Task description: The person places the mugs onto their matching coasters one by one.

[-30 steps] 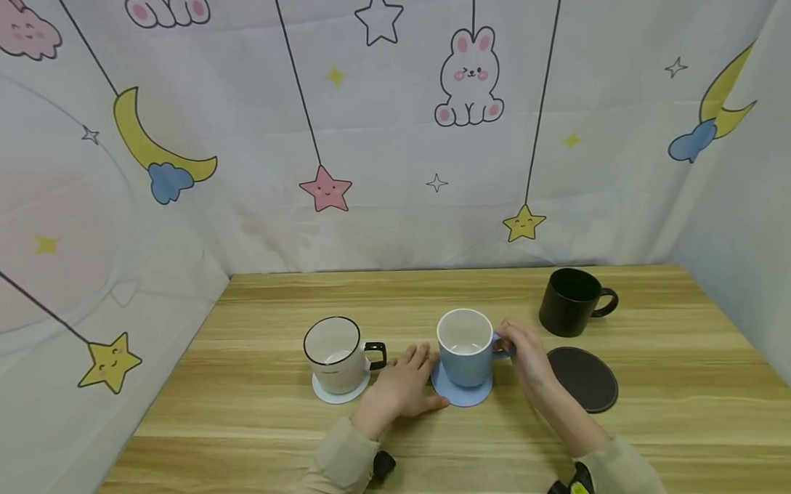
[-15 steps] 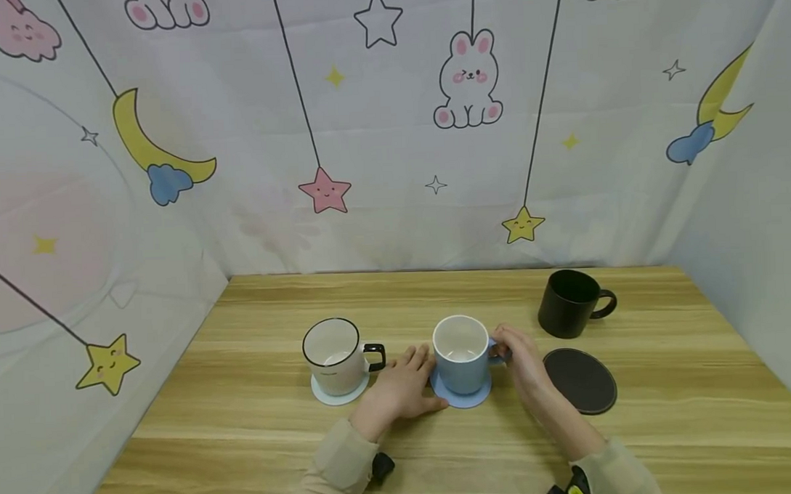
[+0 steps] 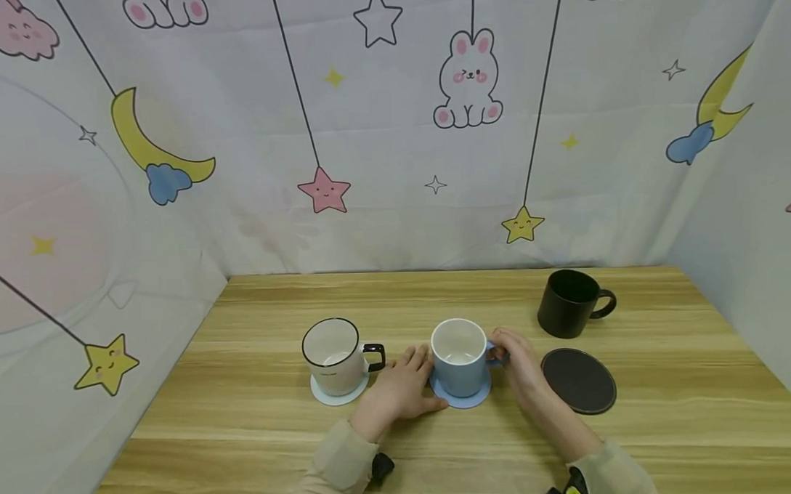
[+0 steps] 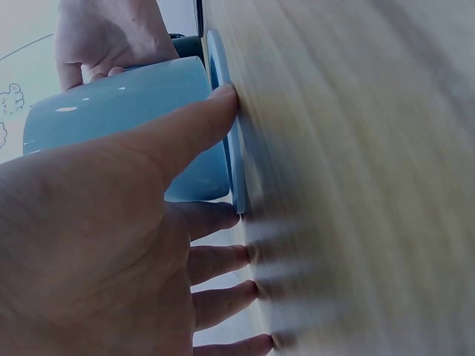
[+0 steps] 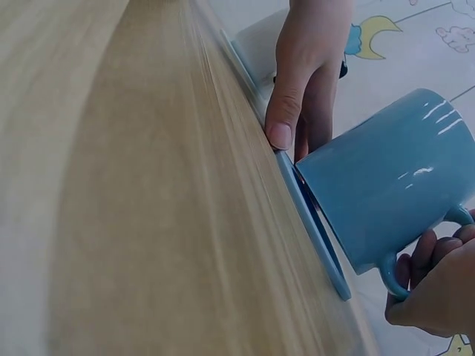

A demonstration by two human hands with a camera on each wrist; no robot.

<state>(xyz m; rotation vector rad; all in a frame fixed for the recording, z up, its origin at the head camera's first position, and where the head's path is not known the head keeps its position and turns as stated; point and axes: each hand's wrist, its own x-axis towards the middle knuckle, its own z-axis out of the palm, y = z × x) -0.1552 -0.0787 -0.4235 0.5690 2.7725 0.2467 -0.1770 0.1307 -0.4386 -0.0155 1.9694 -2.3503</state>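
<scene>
My right hand (image 3: 518,359) grips the handle of a light blue mug (image 3: 460,372) with a white inside. Below the mug lies a round blue coaster (image 4: 236,170). In the right wrist view the mug (image 5: 393,182) is slightly tilted, one side of its base near the coaster (image 5: 319,230) and a thin gap at the other. My left hand (image 3: 403,386) rests to the left with straight, spread fingers. Its thumb (image 4: 200,122) touches the coaster's edge; the other fingertips reach down to the coaster's rim and the wood.
A white mug (image 3: 334,358) with a black rim and handle stands on a pale coaster (image 3: 334,399), left of my left hand. Behind and right is a black mug (image 3: 566,306), with a black round coaster (image 3: 579,381) in front of it. Printed cloth (image 3: 391,131) encloses the wooden table (image 3: 258,426).
My right hand has lowered the light blue mug slightly, toward the coaster. My left hand keeps its place beside the coaster.
</scene>
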